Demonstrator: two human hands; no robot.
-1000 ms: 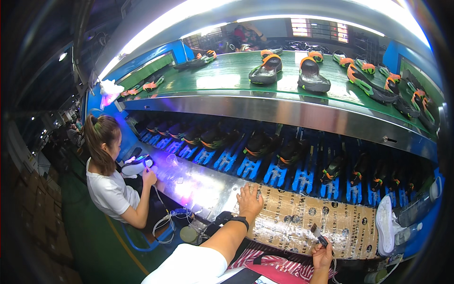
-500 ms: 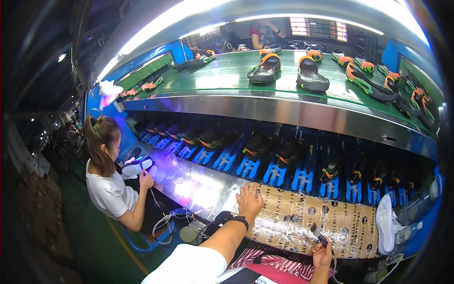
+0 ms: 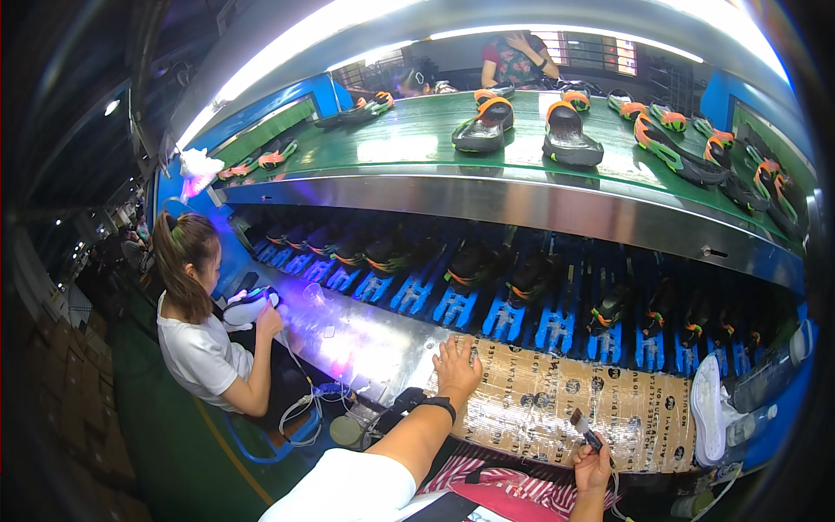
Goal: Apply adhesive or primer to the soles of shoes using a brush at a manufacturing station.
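My left hand [image 3: 457, 367] lies flat with its fingers spread on the left end of a tape-covered cardboard sheet [image 3: 522, 396]. In my right hand [image 3: 592, 467], at the near edge of that sheet, is a brush [image 3: 591, 436] with a dark handle. Its bristles point up and to the left, over the cardboard. A thin cable runs down beside my right wrist. Beyond the sheet, black shoe uppers with orange and green trim [image 3: 529, 283] sit above a row of blue holders [image 3: 504, 319]; neither hand touches them.
Overhead, a green conveyor belt [image 3: 400, 150] carries several black and orange shoe uppers behind a metal edge [image 3: 522, 202]. A white sole [image 3: 708, 409] and clear bottles [image 3: 753, 426] stand at the right. At the left, a co-worker [image 3: 196, 339] holds a white-soled shoe [image 3: 246, 309] beside the metal bench [image 3: 348, 335].
My hands and the brush look unmoved. The co-worker's hand has shifted slightly up at the shoe. Behind the belt, a person has moved to the right.
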